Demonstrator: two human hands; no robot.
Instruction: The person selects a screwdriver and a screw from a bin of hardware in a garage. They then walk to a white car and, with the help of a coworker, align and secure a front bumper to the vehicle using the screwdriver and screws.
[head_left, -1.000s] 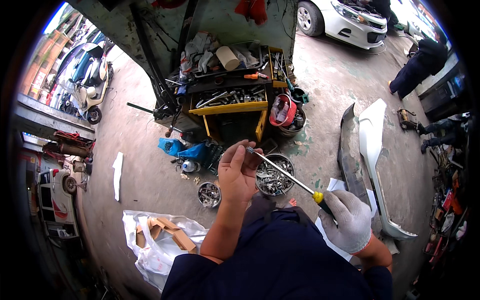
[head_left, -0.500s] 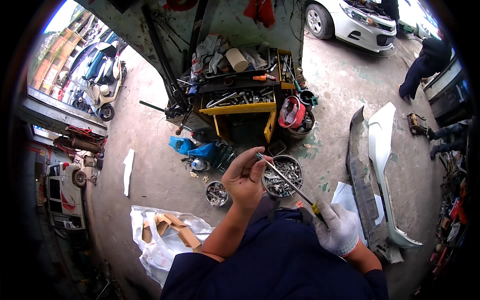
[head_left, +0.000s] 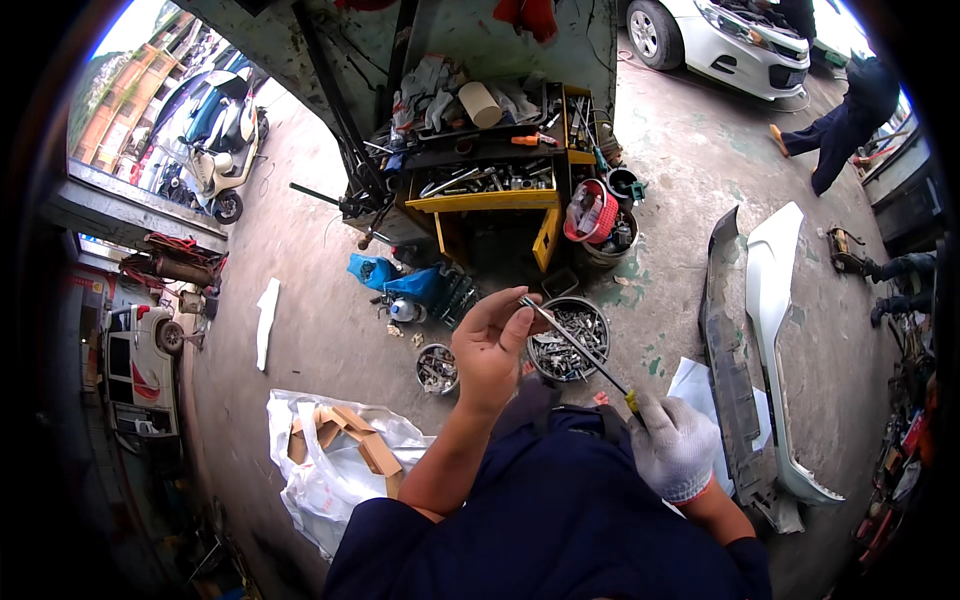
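Note:
My right hand [head_left: 678,452], in a white knit glove, is closed around the yellow handle of a screwdriver [head_left: 586,353]. Its long metal shaft slants up and left across my front. At the far end, the thumb and fingers of my bare left hand [head_left: 488,362] pinch the tip. Whether a small part sits on that tip is too small to tell. Behind the shaft, on the floor, stands a round tub of loose bolts and hardware [head_left: 568,345]. A smaller bowl of metal parts [head_left: 437,370] is left of my left hand.
Ahead stands a tool cabinet with an open yellow drawer [head_left: 485,202], near a red basket [head_left: 598,212]. Blue bags [head_left: 415,288] lie left of it. A white bumper [head_left: 775,300] lies right; plastic wrap with cardboard [head_left: 325,470] lies left. A person [head_left: 850,125] stands far right.
The whole view has shifted slightly, with the cabinet and floor items now lower and a little to the right. Both hands keep hold of the screwdriver. The person at far right has changed leg position.

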